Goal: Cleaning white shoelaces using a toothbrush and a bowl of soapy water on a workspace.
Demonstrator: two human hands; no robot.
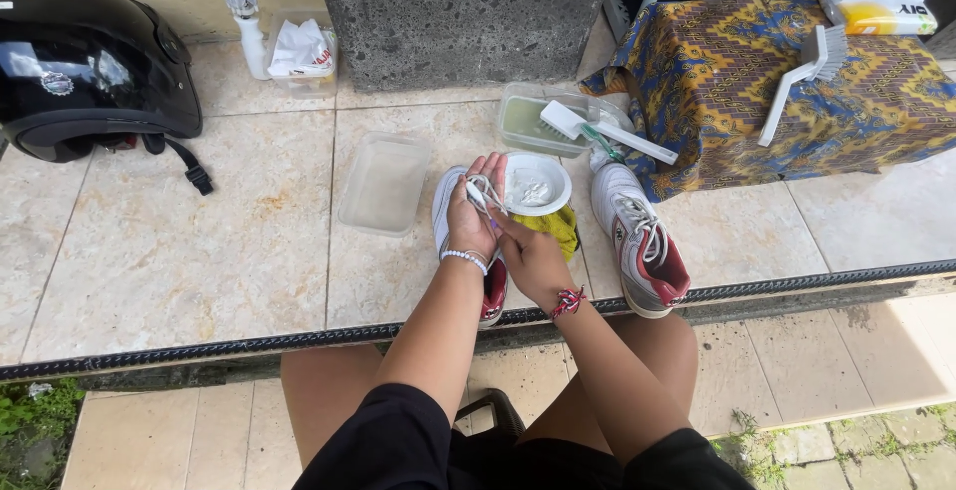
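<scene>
My left hand [470,213] rests on a white sneaker with a red lining [492,296] and grips its white laces [482,192]. Crossing under it, my right hand [531,256] pinches the same laces from the right side. Just beyond the hands sits a small white round bowl [537,184] holding a white paste, on top of a yellow cloth [558,227]. The matching second sneaker [637,238] lies to the right, laces in place, toe pointing away from me.
An empty clear tub [384,182] sits left of the shoe. A greenish tub [530,123] holds a white brush [602,131]. A patterned cloth-covered stool [787,82] carries another brush [802,77]. A black helmet [85,67] lies far left. A stone pillar [458,12] stands behind.
</scene>
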